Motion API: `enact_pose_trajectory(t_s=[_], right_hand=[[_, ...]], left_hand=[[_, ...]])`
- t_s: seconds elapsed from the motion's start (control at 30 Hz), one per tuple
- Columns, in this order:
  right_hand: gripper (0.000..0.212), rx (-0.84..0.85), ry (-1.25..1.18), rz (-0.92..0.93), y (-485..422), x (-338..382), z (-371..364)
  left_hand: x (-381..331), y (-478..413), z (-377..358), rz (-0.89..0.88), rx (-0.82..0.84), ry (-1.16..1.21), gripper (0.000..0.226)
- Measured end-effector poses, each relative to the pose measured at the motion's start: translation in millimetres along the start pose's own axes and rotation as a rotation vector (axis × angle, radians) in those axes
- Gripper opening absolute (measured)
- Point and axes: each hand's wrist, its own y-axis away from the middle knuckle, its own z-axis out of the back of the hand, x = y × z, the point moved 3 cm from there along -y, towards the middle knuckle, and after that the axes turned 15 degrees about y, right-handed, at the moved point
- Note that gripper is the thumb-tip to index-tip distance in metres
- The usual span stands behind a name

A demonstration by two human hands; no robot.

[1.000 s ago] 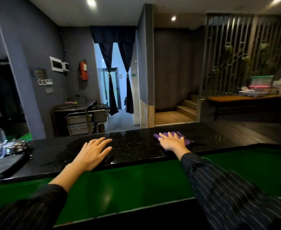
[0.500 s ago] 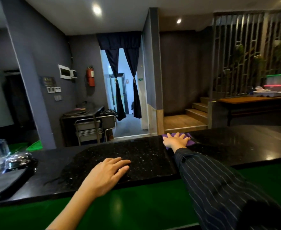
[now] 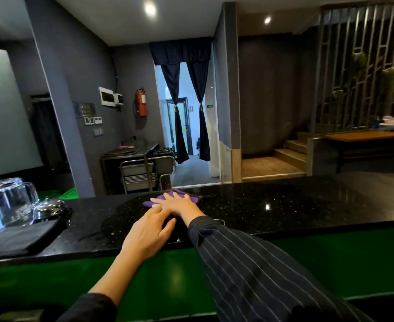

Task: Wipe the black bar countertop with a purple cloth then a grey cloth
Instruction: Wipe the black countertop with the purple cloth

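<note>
We take the black countertop [image 3: 284,205] as our landmark: it runs across the whole width of the view, its near edge a glossy lip above a green front panel [image 3: 75,280], its far edge dropping off toward the doorway and the steps. Our right hand [image 3: 179,204] lies flat with its fingers spread, palm down, pressing the purple cloth [image 3: 186,196] onto the stone close to the counter's far edge, about mid-length; the cloth shows past the fingers on both sides and stops just short of that edge. Our left hand [image 3: 148,235] is open too, fingers relaxed and a little apart, gripping nothing, resting at the counter's near edge just in front of the right hand; whether its fingertips touch the right hand we cannot tell. The right sleeve [image 3: 249,263], dark with thin stripes, crosses the near lip. To the right of the hands the counter surface stretches bare and shiny all the way to the frame's edge. To the left the room is tighter: a dark folded mat [image 3: 21,238] overlaps the near edge, with 1 glass pitcher [image 3: 7,202] and a metal bell [image 3: 49,209] standing behind it, well apart from the cloth.
</note>
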Motion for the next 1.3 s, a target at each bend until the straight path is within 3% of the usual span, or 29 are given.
enact_pose_trajectory(t_s=[0.17,0.3,0.43,0.6,0.7,0.83,0.97,1.17,1.3], right_hand=[[0.059,-0.051,0.014,-0.011,28.3,3.3,-4.6],[0.055,-0.086,-0.011,-0.057,56.0,-5.4,-9.8],[0.056,-0.106,-0.024,-0.162,95.8,-37.6,-18.9],[0.056,-0.081,-0.007,-0.325,142.9,-84.4,-28.4],[0.053,-0.082,0.000,-0.477,153.6,-91.7,-31.8],[0.054,-0.049,0.022,-0.658,147.4,-82.2,-29.1],[0.057,-0.005,0.050,-0.744,134.1,-73.0,-22.5],[0.062,0.016,0.038,-0.774,89.4,-47.6,-13.8],[0.061,-0.065,0.041,-0.570,43.0,20.8,0.5]], left_hand=[[-2.1,5.3,5.6,0.053,-0.173,-0.004,0.031],[-8.2,9.3,9.2,0.070,-0.217,0.015,0.016],[-1.1,21.1,13.0,0.040,-0.202,-0.014,0.018],[32.7,63.2,32.0,0.005,-0.191,-0.119,0.053],[57.7,84.1,51.6,-0.035,-0.118,-0.191,0.063],[94.3,103.4,73.2,0.092,-0.090,-0.219,0.061],[92.5,105.0,63.9,0.110,-0.184,-0.198,0.060],[102.0,101.4,57.9,0.047,-0.230,-0.215,0.063],[107.4,99.9,56.7,-0.008,-0.237,-0.240,0.059]])
